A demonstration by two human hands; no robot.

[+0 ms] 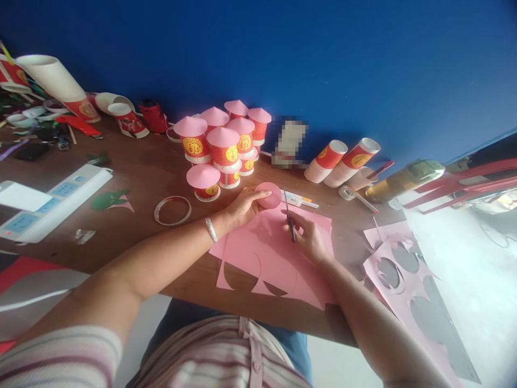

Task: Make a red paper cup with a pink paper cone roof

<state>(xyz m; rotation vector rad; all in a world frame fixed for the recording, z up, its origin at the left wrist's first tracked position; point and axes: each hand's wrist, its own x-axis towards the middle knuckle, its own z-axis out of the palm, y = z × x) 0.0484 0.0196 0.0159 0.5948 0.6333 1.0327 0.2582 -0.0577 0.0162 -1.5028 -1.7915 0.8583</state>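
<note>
My left hand [244, 206] pinches a small pink paper disc [270, 196] by its left edge. Just to the right, my right hand [305, 235] grips a pair of dark-handled scissors [290, 221], blades pointing up and away from me. A narrow gap separates blades and disc. Under both hands lie pink paper sheets [246, 248], with round pieces cut out along the near edge. Behind my left hand stand several red paper cups topped with pink paper cones [223, 137], some stacked on others.
Stacked paper cups [351, 160] stand at the back right near a tape roll [346, 193]. Cut pink scraps [404, 280] hang at the right table edge. A white power strip [56, 202] and a tape ring [172, 210] lie on the left. A blue wall [258, 54] closes the back.
</note>
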